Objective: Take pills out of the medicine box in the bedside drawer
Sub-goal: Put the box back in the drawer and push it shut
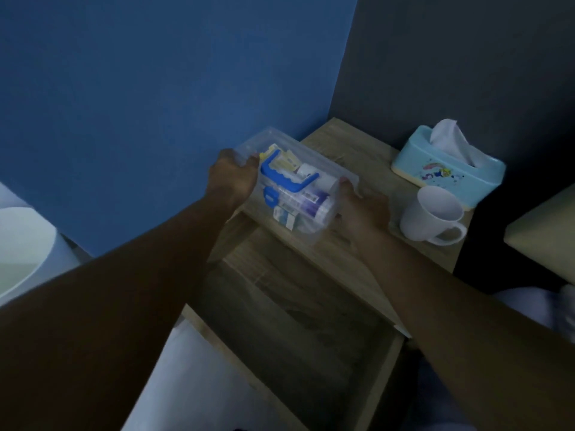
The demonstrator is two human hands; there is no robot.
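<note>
The clear medicine box (295, 194), with its blue handle (287, 178) on top, is gripped at its left end by the left hand (231, 178) and at its right end by the right hand (365, 209), fingers curled round the edges. It is held above the bedside table (348, 259), over the open drawer (289, 325). Further right on the tabletop, a white mug (434, 214) is seen just beside a light-blue tissue box (448, 168).

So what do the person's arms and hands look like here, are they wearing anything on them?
Both forearms are bare, with no sleeves in view. The left hand and right hand are gloveless, and I see no watch, bracelet or ring, though the picture is dim and blurry, so small items could be missed.
</note>
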